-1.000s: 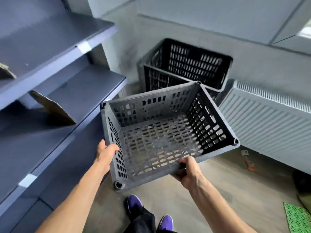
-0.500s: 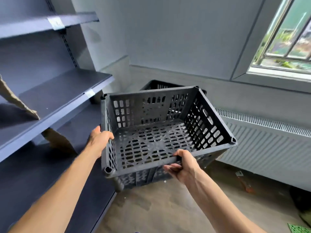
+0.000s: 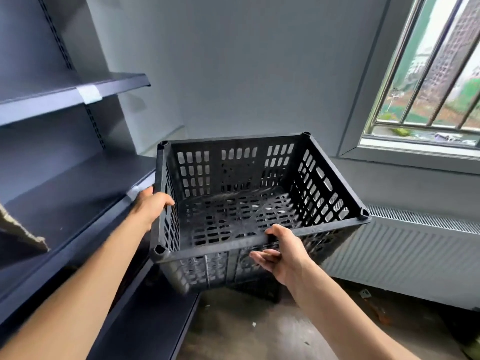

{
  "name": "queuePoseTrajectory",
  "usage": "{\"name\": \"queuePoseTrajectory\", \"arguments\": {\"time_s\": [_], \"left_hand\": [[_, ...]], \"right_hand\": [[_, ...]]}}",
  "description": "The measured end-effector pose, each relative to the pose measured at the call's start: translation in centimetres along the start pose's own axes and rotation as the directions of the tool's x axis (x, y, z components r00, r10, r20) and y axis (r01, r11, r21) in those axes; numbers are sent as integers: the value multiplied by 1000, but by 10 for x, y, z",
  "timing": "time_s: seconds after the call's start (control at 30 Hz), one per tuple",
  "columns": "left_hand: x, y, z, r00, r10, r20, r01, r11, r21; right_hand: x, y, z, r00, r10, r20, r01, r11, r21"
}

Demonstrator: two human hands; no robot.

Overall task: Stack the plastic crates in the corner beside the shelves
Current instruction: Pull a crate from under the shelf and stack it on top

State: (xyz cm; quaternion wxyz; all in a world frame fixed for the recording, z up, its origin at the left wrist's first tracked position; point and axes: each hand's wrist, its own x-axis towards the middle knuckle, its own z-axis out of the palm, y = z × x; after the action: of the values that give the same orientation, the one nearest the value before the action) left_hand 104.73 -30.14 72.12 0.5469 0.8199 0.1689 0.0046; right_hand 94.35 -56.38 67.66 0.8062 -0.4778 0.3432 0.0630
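My left hand [image 3: 153, 207] grips the left wall, my right hand [image 3: 284, 253] the near rim, of the black perforated plastic crate [image 3: 233, 211] at twelve o'clock; I think it hangs over a second dark crate [image 3: 265, 292].

A barred window [image 3: 426, 74] is set in the grey wall [image 3: 246, 61] at upper right, with greenery and buildings seen beyond. A white ribbed radiator [image 3: 405, 258] is mounted below it. A torn piece of cardboard [image 3: 18, 235] is seen at the left edge. The concrete floor [image 3: 246, 341] is littered with small scraps [image 3: 254, 324].
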Motion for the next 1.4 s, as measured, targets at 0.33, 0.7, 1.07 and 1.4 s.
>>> {"name": "queuePoseTrajectory", "arguments": {"time_s": [0.33,0.7,1.07,1.4], "left_hand": [[83,35,1,983,150,105,-143,987,-73],[185,73,51,984,127,127,-122,992,-44],[297,112,115,979,99,178,-106,994,32],[391,122,138,938,60,341,-102,989,107]], "right_hand": [[25,-26,52,996,-72,-55,75,995,68],[111,-84,84,1000,3,-26,1,990,140],[213,-144,113,996,89,-21,-83,975,205],[256,-160,152,992,80,-102,-52,966,252]]}}
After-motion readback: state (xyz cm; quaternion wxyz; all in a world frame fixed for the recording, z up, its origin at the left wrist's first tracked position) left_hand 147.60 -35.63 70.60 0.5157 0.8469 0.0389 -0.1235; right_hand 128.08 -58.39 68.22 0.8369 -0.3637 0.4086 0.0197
